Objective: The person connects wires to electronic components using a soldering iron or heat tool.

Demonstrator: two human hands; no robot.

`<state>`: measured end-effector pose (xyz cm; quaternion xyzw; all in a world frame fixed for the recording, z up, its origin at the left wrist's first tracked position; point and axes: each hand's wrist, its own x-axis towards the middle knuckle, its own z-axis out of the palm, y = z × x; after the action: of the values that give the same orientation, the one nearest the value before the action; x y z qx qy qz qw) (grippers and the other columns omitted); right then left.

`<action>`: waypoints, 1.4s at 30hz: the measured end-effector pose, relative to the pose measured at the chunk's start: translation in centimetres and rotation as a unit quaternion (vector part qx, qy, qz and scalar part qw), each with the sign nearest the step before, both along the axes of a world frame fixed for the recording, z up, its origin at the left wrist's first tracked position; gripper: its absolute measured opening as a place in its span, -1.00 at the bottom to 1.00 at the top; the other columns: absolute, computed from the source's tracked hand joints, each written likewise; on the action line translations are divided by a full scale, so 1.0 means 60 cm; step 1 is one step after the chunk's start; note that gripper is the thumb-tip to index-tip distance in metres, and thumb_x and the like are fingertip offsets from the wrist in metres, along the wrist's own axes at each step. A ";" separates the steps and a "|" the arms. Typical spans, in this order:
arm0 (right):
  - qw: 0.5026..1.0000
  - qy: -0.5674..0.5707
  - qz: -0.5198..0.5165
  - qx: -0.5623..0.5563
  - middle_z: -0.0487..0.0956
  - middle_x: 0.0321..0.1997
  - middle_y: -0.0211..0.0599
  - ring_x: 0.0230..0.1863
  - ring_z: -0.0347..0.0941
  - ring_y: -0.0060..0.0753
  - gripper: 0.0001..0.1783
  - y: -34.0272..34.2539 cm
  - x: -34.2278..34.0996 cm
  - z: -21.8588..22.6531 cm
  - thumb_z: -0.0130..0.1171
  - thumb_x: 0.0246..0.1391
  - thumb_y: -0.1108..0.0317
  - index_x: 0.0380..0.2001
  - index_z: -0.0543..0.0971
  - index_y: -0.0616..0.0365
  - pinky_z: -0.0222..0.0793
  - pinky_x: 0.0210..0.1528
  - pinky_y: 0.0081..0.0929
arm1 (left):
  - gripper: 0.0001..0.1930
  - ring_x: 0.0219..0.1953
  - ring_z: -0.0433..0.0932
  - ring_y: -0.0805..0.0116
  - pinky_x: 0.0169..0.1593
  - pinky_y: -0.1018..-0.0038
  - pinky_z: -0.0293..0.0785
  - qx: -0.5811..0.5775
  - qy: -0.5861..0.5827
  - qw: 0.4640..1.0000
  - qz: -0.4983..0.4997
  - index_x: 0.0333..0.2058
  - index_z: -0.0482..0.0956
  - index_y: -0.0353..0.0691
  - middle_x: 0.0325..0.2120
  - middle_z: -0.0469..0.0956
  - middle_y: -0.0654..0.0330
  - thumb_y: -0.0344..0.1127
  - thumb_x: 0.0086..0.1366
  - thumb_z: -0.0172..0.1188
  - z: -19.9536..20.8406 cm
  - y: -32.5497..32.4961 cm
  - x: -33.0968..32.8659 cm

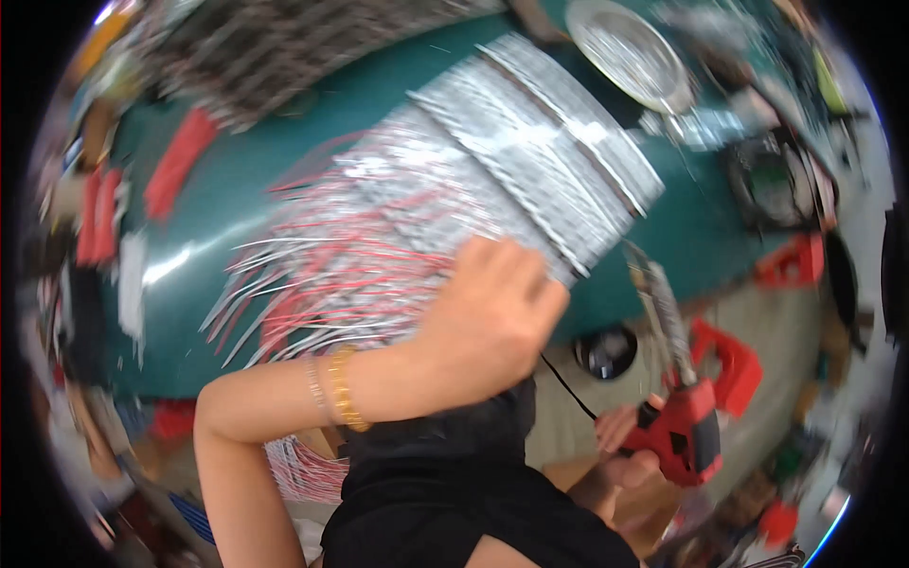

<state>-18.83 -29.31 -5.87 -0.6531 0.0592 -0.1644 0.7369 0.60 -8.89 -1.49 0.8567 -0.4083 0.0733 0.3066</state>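
Observation:
Fingers curled and knuckles up, my left hand (pixel 497 308) is over the near edge of a silvery-white slab of packed parts (pixel 535 142). Its fingertips are hidden, so what it pinches does not show. Many thin red and white wires (pixel 322 256) fan out leftward from the slab. To the right, past the table edge, my right hand (pixel 620 437) grips a red and black soldering gun (pixel 684 431). The gun's long metal front points up and away, its tip near the slab's right corner. A black cord runs beside it.
The table has a green top (pixel 204 312). A grey gridded panel (pixel 312 47) lies at the far left, an oval metal dish (pixel 632 57) at the far right. Red tubular pieces (pixel 180 161) are at left. A round black object (pixel 772 180) and a red stand (pixel 724 369) are at right.

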 end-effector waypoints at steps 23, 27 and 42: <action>0.993 -0.047 0.105 -0.040 0.14 -0.78 -0.52 -0.82 0.03 -0.64 -0.26 0.094 0.219 0.041 0.01 0.32 0.00 0.20 0.15 0.53 0.00 0.46 0.08 | -0.59 0.02 0.42 -0.08 0.16 0.20 0.33 0.162 -0.016 0.875 0.455 -0.09 0.50 -0.27 -0.11 0.45 -0.06 -0.55 0.00 0.17 0.037 0.603 -0.019; 0.998 -0.031 0.048 0.014 0.12 -0.78 -0.52 -0.82 0.01 -0.65 -0.31 0.096 0.221 0.040 -0.06 0.36 0.04 0.21 0.15 0.51 0.01 0.45 0.06 | -0.65 -0.03 0.44 -0.04 0.09 0.19 0.36 0.221 0.031 0.852 0.475 -0.12 0.52 -0.25 -0.18 0.49 -0.02 -0.52 0.05 0.17 0.040 0.662 -0.009; 0.994 -0.042 0.074 0.066 0.14 -0.77 -0.52 -0.82 0.03 -0.66 -0.40 0.087 0.220 0.034 -0.08 0.36 0.12 0.19 0.18 0.47 0.03 0.43 0.06 | -0.82 -0.58 0.39 0.51 -0.48 0.53 0.34 -0.326 -0.116 0.723 0.598 -0.21 0.58 -0.33 -0.54 0.50 0.24 -0.37 0.41 0.03 0.044 0.723 0.046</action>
<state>-5.60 -24.07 -3.83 -0.5980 -0.0092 -0.1321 0.7905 3.35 34.48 1.16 0.7552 0.2051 0.4685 0.4101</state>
